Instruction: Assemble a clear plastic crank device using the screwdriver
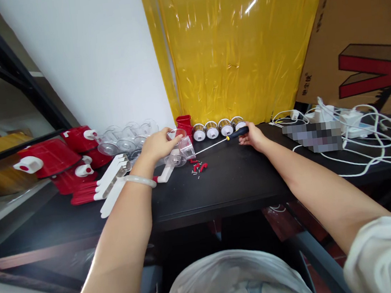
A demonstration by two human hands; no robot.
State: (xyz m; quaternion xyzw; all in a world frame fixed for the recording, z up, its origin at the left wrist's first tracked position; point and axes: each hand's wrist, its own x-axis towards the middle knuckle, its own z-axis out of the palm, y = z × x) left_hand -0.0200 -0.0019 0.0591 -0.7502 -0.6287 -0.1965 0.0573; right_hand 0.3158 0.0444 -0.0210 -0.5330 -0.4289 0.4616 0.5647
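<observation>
My left hand [157, 147] is closed round a clear plastic cup-like part [186, 148], which lies tilted with one end facing right. In my right hand [253, 138] is a screwdriver [238, 133] with a black and yellow handle. Its long shaft points left, and the tip is at the clear part's right end; whether it touches a screw I cannot tell. Just below the tip, small red plastic pieces [203, 167] and several screws [194, 172] lie on the black table [221, 190]. A white and red handle-like part [166, 174] rests under my left hand.
Red containers with white knobs [52, 158] and white-and-red handles [113, 178] stand left, near clear domed parts [126, 137]. Several metallic cylinders [212, 130] and a red cup [184, 124] line the back. White cables [373, 146] and a cardboard box [354, 32] are at right.
</observation>
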